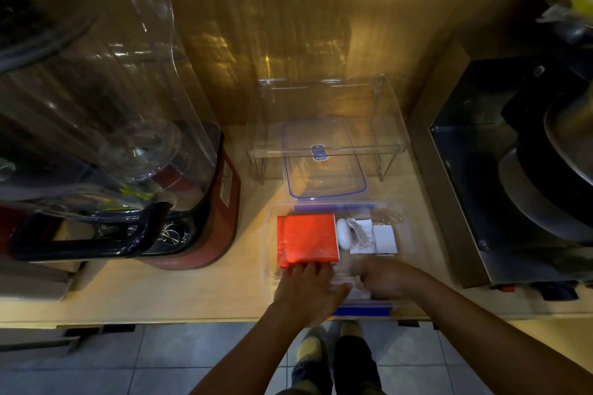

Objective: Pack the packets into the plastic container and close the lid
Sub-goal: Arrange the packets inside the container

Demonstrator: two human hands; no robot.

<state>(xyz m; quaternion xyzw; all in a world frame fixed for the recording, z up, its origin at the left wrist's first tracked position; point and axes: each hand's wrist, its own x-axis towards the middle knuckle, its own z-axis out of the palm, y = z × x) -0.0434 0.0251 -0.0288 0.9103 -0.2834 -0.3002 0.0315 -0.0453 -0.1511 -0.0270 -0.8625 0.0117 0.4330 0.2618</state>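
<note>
The left hand (306, 285) lies flat, fingers spread on the red packet (307, 240) in the container (269, 266). The right hand (382, 279) is curled inside, its hold unclear. Packing looks underway; next, fetch the lid (324, 163) lying just behind. Wooden table (160, 292), blender (128, 138) left, tiled floor (160, 359).

My left hand (308, 285) presses the red packet (307, 240) inside the clear plastic container (405, 228) while my right hand (382, 277) grips a packet; the lid (324, 163) lies beyond.
</note>
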